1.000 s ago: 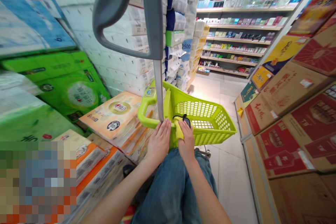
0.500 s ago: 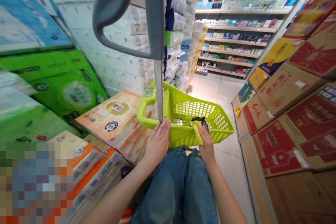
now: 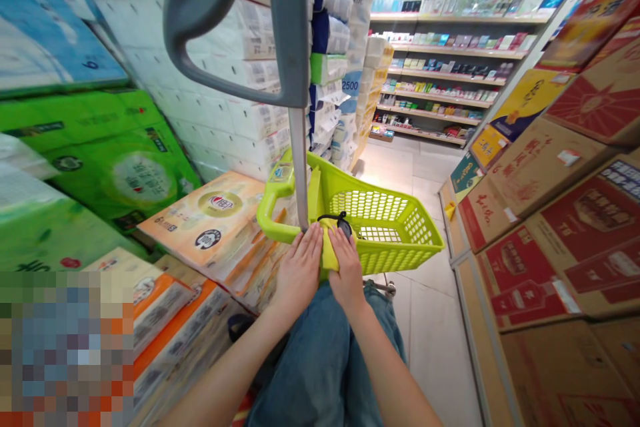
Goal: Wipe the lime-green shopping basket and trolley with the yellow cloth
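In the head view, a lime-green shopping basket (image 3: 400, 257) on wheels stands before my knees. From its near-left end rises a metal pole (image 3: 298, 167) topped by a grey loop handle (image 3: 293, 33). My left hand (image 3: 299, 267) lies flat with fingers stretched out on the rim, close to the foot of the pole. Beside it, my right hand (image 3: 345, 270) presses a folded yellow cloth (image 3: 329, 250) over the same rim. A black cord and a dark rounded item (image 3: 344, 227), whose kind I cannot make out, show just beyond my right fingertips.
Orange tissue packs (image 3: 200, 213) and green packs (image 3: 135, 167) are stacked close on the left, with a wall of white packs (image 3: 210, 100) behind. Cartons (image 3: 545, 267) line the right. A tiled aisle (image 3: 430, 320) leads to filled shelves (image 3: 450, 60).
My right hand has slid left along the rim with the yellow cloth and now sits beside my left hand. The left hand stays by the pole. The view has shifted slightly.
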Action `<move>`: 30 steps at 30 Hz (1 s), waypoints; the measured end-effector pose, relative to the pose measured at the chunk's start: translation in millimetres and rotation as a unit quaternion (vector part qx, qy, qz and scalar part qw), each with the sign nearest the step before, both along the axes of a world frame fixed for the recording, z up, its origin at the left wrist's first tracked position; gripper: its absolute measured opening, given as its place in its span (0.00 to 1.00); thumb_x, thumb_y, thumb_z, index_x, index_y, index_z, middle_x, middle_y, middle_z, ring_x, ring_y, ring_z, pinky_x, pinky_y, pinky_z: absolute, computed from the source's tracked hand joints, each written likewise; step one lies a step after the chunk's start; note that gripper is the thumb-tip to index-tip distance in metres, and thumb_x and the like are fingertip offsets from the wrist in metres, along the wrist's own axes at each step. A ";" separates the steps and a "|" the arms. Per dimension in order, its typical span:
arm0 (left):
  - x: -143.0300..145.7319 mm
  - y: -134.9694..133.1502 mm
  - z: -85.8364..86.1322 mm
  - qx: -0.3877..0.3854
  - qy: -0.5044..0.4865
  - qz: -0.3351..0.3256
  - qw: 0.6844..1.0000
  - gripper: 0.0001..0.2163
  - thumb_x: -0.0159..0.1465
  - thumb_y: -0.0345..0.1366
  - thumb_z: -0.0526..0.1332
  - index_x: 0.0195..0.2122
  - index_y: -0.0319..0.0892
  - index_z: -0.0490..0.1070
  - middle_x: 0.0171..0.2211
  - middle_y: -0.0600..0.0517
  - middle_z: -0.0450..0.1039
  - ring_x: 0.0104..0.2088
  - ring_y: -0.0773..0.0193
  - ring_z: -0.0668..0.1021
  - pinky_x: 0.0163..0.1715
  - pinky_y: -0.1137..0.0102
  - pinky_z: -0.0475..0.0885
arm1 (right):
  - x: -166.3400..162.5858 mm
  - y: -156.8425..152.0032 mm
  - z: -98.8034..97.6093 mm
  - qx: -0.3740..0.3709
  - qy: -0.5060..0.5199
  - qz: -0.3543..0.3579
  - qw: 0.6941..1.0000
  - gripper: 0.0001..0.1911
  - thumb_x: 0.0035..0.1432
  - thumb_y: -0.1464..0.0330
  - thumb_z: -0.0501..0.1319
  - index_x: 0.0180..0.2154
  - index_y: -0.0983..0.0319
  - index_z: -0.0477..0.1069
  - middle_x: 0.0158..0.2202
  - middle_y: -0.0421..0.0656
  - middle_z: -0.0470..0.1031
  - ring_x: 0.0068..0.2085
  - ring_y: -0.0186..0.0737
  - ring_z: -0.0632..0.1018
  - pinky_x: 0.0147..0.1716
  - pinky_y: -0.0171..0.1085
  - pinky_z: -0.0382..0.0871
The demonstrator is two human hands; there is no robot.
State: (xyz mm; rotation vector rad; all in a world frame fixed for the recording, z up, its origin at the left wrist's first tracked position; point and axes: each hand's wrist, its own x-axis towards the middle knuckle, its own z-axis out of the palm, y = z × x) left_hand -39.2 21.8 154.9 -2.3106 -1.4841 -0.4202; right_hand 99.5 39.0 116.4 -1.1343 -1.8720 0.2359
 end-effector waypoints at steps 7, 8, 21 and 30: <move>5.5 -1.3 4.6 -0.018 0.002 0.008 1.000 0.31 0.61 0.29 0.51 0.67 0.28 0.53 0.69 0.42 0.52 0.70 0.57 0.55 0.69 0.59 0.51 | 52.1 2.5 -28.9 0.013 -0.057 -0.029 0.998 0.43 0.48 0.80 0.49 0.67 0.59 0.53 0.68 0.45 0.59 0.69 0.43 0.57 0.68 0.55 0.50; 5.7 -1.4 5.0 -0.019 0.001 0.009 1.000 0.31 0.61 0.29 0.52 0.67 0.27 0.53 0.69 0.41 0.51 0.70 0.57 0.55 0.69 0.59 0.50 | 61.0 3.7 -34.7 0.013 -0.056 -0.043 0.997 0.43 0.48 0.80 0.48 0.67 0.59 0.53 0.68 0.45 0.59 0.70 0.43 0.57 0.68 0.55 0.49; 7.7 -1.2 1.7 -0.019 -0.010 0.010 1.000 0.32 0.61 0.29 0.52 0.67 0.26 0.51 0.69 0.40 0.51 0.70 0.54 0.54 0.69 0.58 0.49 | 21.7 3.6 -25.9 -0.034 0.023 -0.153 0.987 0.42 0.43 0.80 0.49 0.64 0.63 0.61 0.65 0.46 0.64 0.69 0.45 0.59 0.69 0.55 0.46; 5.5 -0.3 0.7 -0.014 -0.006 0.004 1.000 0.31 0.61 0.30 0.51 0.67 0.28 0.52 0.69 0.41 0.51 0.70 0.56 0.54 0.69 0.58 0.50 | 18.4 -2.4 -11.2 0.018 -0.054 -0.049 0.997 0.41 0.48 0.80 0.48 0.66 0.61 0.58 0.67 0.45 0.62 0.68 0.40 0.60 0.69 0.51 0.44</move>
